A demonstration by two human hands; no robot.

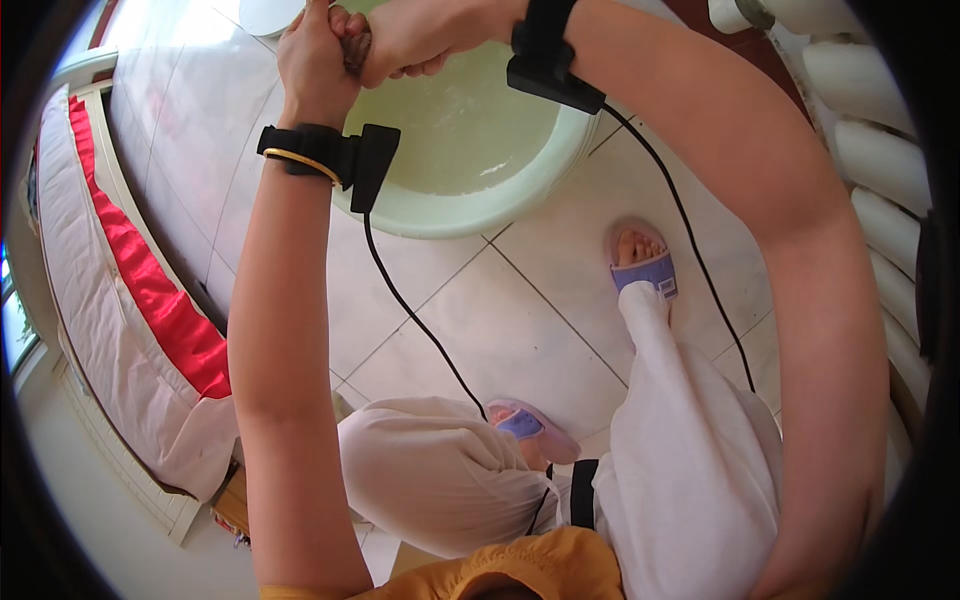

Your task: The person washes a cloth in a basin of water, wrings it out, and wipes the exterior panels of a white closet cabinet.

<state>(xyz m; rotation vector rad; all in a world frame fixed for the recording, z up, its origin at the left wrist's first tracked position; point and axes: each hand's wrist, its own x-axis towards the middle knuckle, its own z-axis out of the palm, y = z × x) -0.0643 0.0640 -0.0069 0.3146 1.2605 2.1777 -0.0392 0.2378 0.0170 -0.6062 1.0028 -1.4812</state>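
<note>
My left hand and my right hand press together at the top of the view, both with curled fingers. Between them shows a small bit of dark brownish, wet-looking material, perhaps a cloth; most of it is hidden by the fingers. Both hands are shut on it. Beneath them stands a round pale green plastic basin on the floor. It holds slightly cloudy water with light glinting on the surface. The basin's far side is out of view or behind my hands.
Black straps with cabled boxes ring both wrists. Slippers are on my feet on the tiled floor. White radiator columns line the right. Red fabric lies along padded furniture at left. A white round object stands beyond the basin.
</note>
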